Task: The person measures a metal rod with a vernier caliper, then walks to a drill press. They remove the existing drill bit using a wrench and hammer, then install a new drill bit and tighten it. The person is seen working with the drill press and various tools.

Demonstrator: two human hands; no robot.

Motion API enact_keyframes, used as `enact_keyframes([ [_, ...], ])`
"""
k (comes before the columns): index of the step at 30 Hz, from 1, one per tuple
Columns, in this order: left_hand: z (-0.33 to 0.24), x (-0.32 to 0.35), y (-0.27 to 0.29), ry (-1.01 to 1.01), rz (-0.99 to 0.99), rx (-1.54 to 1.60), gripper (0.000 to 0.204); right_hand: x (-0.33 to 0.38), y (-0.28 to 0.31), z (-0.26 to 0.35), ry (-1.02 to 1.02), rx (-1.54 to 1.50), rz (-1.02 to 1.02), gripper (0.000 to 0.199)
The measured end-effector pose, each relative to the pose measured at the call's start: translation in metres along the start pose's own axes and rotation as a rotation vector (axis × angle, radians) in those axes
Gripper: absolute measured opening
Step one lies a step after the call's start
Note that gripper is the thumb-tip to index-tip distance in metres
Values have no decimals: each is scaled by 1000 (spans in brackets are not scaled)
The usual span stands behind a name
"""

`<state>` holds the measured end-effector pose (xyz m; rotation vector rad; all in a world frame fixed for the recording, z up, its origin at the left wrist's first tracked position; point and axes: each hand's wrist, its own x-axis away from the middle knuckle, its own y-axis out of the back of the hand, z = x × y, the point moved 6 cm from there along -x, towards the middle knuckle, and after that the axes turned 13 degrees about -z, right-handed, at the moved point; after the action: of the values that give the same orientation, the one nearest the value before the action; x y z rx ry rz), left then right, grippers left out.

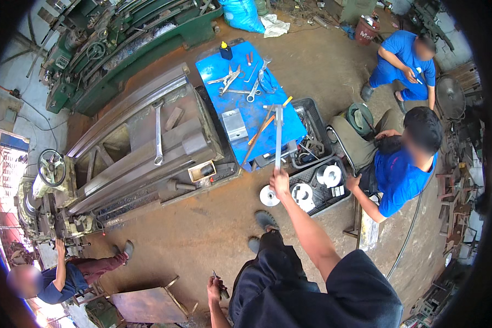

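Note:
My right hand [280,180] is stretched forward and closed around the lower end of a long metal bar [279,136]. The bar points up over the near edge of a blue work table [240,90] and carries a short cross piece at its top. My left hand [215,288] hangs low by my hip and grips a small dark tool [222,288]. Wrenches [252,94] and pliers [228,81] lie on the blue table, along with a small grey metal block [234,124]. Shiny metal discs [269,195] lie just below my right hand.
A big grey machine bed [147,147] with a long spanner on it lies to the left, a green machine [120,44] behind it. Black crates [317,136] of parts stand right of the table. One person sits at the right [404,169], another crouches beyond [404,60], a third sits lower left [54,281].

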<state>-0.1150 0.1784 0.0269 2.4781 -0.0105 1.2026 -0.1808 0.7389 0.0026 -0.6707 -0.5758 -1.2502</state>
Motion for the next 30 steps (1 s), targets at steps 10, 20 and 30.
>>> enact_keyframes([
  [10,-97,-16,-66,-158,235,-141,19,-19,28,31,283,235,-77,28],
  [20,-95,3,-50,-175,303,-22,18,65,37,55,374,-194,230,15],
  [30,-72,-5,18,-347,156,135,23,98,77,92,698,36,-203,46],
])
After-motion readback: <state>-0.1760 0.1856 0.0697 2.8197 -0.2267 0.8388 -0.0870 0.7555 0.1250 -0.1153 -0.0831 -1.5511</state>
